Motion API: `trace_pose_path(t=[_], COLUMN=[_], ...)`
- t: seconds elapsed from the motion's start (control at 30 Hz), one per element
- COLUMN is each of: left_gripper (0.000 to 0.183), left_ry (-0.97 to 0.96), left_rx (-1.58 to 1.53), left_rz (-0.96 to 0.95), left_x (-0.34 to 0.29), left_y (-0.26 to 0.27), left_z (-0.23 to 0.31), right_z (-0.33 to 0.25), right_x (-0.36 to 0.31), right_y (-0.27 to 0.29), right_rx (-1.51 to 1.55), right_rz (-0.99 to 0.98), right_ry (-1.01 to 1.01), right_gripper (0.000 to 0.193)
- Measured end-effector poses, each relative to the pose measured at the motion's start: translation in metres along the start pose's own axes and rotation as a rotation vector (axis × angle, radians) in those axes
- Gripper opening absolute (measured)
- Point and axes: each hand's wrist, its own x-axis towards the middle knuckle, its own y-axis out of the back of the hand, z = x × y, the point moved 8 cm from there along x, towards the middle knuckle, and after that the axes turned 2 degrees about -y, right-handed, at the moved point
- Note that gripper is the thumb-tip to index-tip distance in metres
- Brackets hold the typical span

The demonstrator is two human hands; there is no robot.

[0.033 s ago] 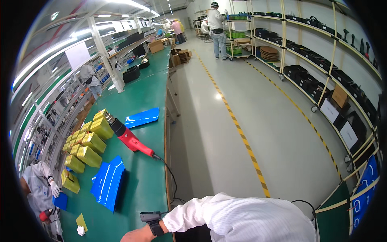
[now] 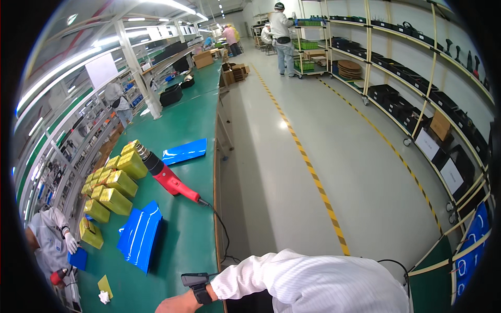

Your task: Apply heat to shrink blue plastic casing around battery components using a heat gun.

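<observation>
Only one arm of mine shows, in a white sleeve, reaching leftward over the bench edge; by its position it is the right. Of my right hand (image 2: 175, 305), a part near the wrist shows; its fingers are cut off by the lower edge. A black band with a small device (image 2: 197, 284) circles that wrist. Shiny blue film sleeves (image 2: 140, 237) lie on the green bench (image 2: 182, 235) beyond it. A red and black heat gun (image 2: 171, 180) rests farther off, nozzle toward several yellow wrapped blocks (image 2: 116, 202). My left hand is out of view.
Another blue sleeve (image 2: 185, 151) lies past the heat gun, whose cord (image 2: 225, 229) hangs over the bench edge. Across the bench, a co-worker's gloved hand (image 2: 71, 243) touches a blue block (image 2: 78, 259). Wheeled shelving (image 2: 402, 101) with black bins lines the right of the aisle.
</observation>
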Motion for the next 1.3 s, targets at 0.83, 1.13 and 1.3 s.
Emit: trace_pose_path(t=[0.83,1.13,1.3], left_gripper=[0.069,0.062,0.064], left_ry=[0.196,0.223,-0.334], left_rx=[0.405,0.528,0.900], left_rz=[-0.164,-0.229,-0.163], left_x=[-0.020,-0.026,-0.052], left_y=[0.010,0.012,-0.013], left_z=[0.015,0.026,-0.008], right_z=[-0.025,-0.035,-0.026], right_x=[0.004,0.003,0.003], right_y=[0.017,0.026,0.020], right_rx=[-0.095,-0.216,-0.249], right_rz=[-0.102,-0.140,-0.187], right_ry=[0.041,0.052,-0.059], right_gripper=[0.070,0.068,0.066])
